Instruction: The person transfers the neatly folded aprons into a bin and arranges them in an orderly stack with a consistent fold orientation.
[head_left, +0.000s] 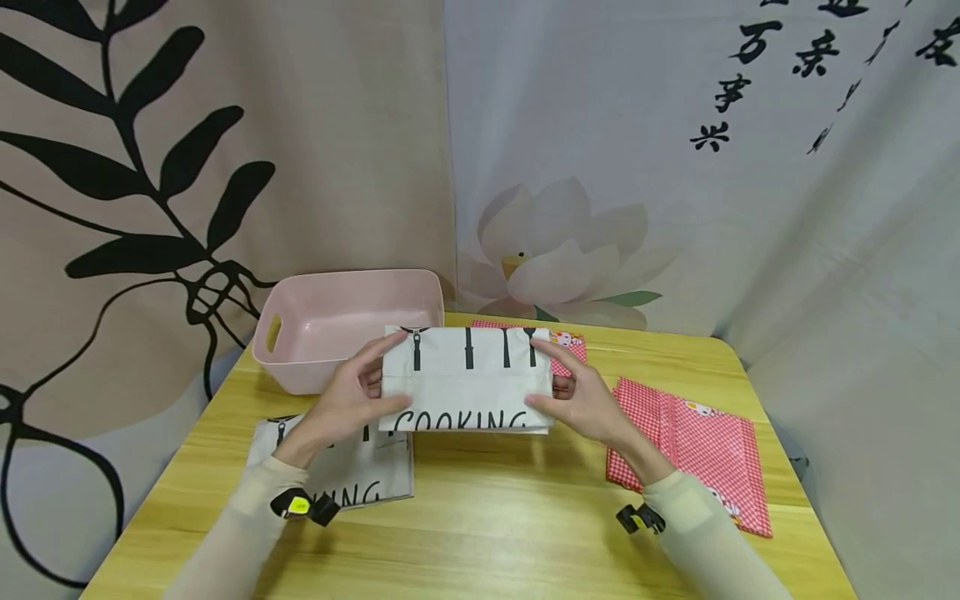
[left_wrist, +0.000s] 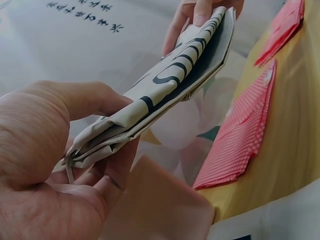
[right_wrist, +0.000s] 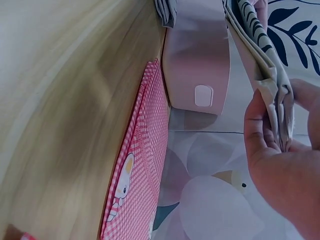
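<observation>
Held cloth (head_left: 467,398): off-white, layered, folded to a rectangle; raised above the table between both hands; dark utensil prints, lettering "COOKING".
Left hand (head_left: 343,408): thumb and fingers pinch the cloth's left end.
Right hand (head_left: 588,404): thumb and fingers pinch its right end.
Second cloth (head_left: 390,467): matching print, flat, lettering partly covered, "ING" legible.
Red checked cloths (head_left: 697,458): two, folded, cartoon figures; one right, one behind.
Bin (head_left: 360,312): smooth pink, oval handle slot.
Table (head_left: 517,525): yellowish wood grain.
Backdrop (head_left: 570,108): fabric, lotus, black Chinese characters.

Left hand (left_wrist: 45,130) and right hand (left_wrist: 186,15) grip folded off-white, black-lettered cloth (left_wrist: 162,80); folded red-checked cloth (left_wrist: 237,132) on yellow wooden table (left_wrist: 280,140).
</observation>
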